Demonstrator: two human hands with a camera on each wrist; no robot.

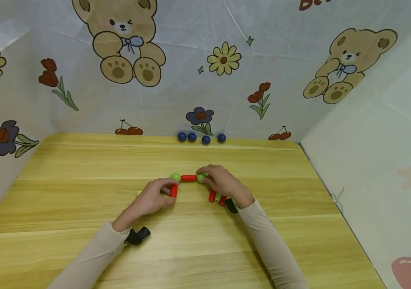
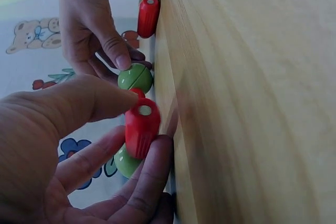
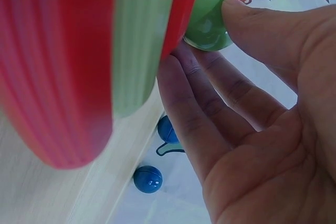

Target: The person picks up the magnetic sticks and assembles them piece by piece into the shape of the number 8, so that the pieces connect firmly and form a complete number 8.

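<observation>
Red rod (image 1: 173, 191) pinched in our left hand (image 1: 153, 196), green ball (image 1: 201, 178) pinched in our right hand (image 1: 224, 181); we read cut-off lettering (image 1: 304, 5), "Be", on the backdrop (image 1: 191, 24).

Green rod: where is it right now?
In the head view, the green rod lies just right of centre on the table, between two red rods, near the right hand.

You can read "Be" in reddish-brown lettering (image 1: 304, 5) on the printed sheet (image 1: 191, 24), at the head view's top edge, which cuts off the letters after it.
</observation>
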